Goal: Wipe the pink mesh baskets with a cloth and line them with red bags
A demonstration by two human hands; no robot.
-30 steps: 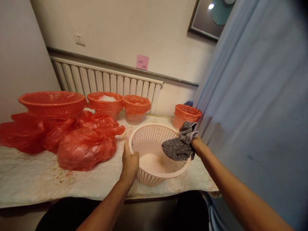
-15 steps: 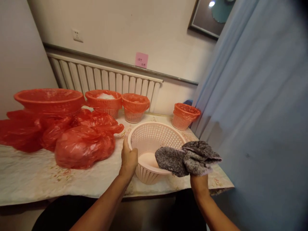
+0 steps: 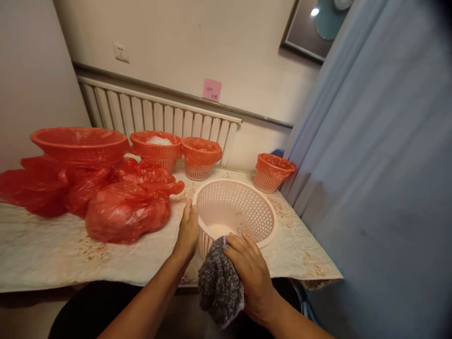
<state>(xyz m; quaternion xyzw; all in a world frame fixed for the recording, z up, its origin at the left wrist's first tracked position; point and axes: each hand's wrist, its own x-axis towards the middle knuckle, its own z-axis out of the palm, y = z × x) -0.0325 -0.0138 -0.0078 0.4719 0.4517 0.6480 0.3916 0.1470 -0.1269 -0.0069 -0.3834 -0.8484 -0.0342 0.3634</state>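
A pale pink plastic basket (image 3: 233, 188) with a lattice wall stands upright on the table. My left hand (image 3: 188, 230) holds it at the left side of its rim, fingers pressed against the outer wall. A dark grey speckled cloth (image 3: 219, 282) with a light purple edge hangs bunched from my right hand (image 3: 249, 268). That hand is closed over the cloth at the basket's near rim, and the cloth covers part of the front wall. No objects show inside the basket from here.
Filled red plastic bags (image 3: 129, 212) lie on the left. Behind them stand a large red-lined basket (image 3: 81, 146) and two smaller lined baskets, one holding something white. Another lined basket (image 3: 270, 174) stands by the blue curtain (image 3: 374, 165). A radiator (image 3: 158, 113) runs along the wall.
My right hand has brought the cloth leftward and down, from the basket's right side to its near rim. My left thumb has come out from inside the rim.
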